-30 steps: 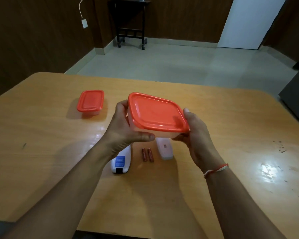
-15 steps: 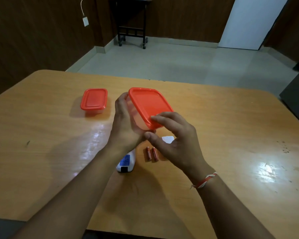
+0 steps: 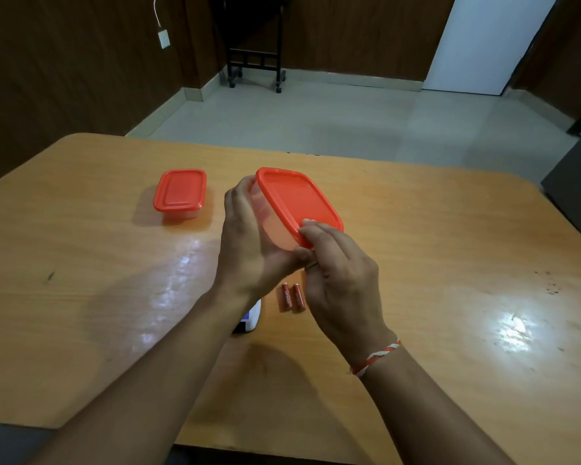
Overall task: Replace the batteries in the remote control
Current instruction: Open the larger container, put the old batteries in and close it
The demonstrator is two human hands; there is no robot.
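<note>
While the left hand (image 3: pixel 249 243) cups the clear body of a plastic box (image 3: pixel 275 223) from the side, fingers curled round its far edge and thumb under its near corner, the right hand (image 3: pixel 339 283) pinches the near corner of the box's orange lid (image 3: pixel 299 203) between fingertips and thumb. That box is held tilted above the table, lid facing up and to the right, and the lid sits on the box all round as far as can be seen.

Below the hands, the task's things lie on the table (image 3: pixel 450 263) — two small orange batteries (image 3: pixel 292 297) side by side, just beside the right hand's heel and not touched by it, and a white remote control (image 3: pixel 250 318) with a blue patch, mostly hidden under the left wrist so only its near end shows. Both lie nearer the person than the held box.

A red and white thread bracelet (image 3: pixel 376 359) circles the right wrist. Farther out and to the left, well apart from the hands, a second, smaller box with an orange lid (image 3: pixel 180 193) stands closed on the glossy wooden tabletop. Beyond the table are a pale tiled floor (image 3: pixel 349 119), dark wood-panelled walls (image 3: pixel 64 78) with a wall socket (image 3: pixel 164 38) and cord, a black wheeled stand (image 3: pixel 254 58) — and a white door (image 3: pixel 483 41).
</note>
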